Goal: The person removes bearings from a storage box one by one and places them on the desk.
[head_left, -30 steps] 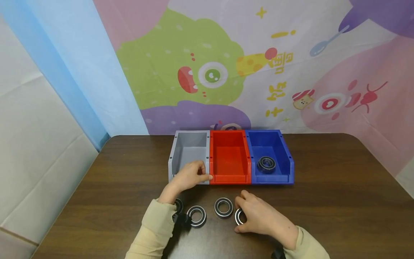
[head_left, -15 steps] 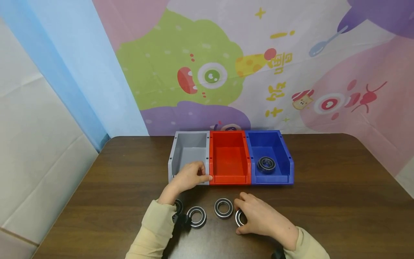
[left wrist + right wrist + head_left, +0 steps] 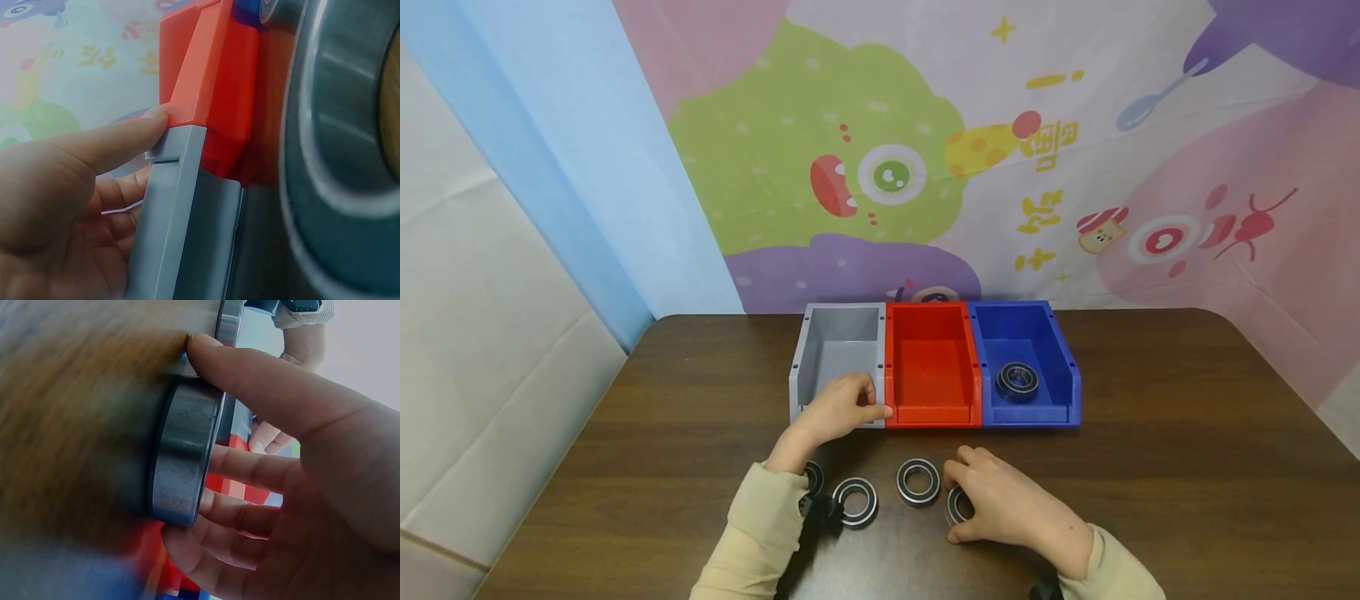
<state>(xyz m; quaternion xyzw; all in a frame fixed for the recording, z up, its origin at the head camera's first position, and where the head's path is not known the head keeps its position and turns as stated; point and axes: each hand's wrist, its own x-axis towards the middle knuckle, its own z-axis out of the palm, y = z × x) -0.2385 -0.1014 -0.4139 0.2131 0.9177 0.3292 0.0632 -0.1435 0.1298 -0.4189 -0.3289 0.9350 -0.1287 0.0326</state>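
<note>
Right hand [image 3: 1006,502] pinches near-right bearing [image 3: 183,453]: smooth rim may slip. Left hand [image 3: 838,408] grips grey bin [image 3: 164,219]: tug may shift it.

Wore plain, pale cream sleeves [image 3: 747,542], softly creased, with wide cuffs [image 3: 781,493], and small black wrist cameras [image 3: 824,512].

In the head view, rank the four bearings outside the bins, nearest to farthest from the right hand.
1. Gripped bearing: held by the right hand.
2. Second bearing: immediately left.
3. Third bearing: farther left.
4. Leftmost bearing: partly hidden by the left sleeve.
</note>
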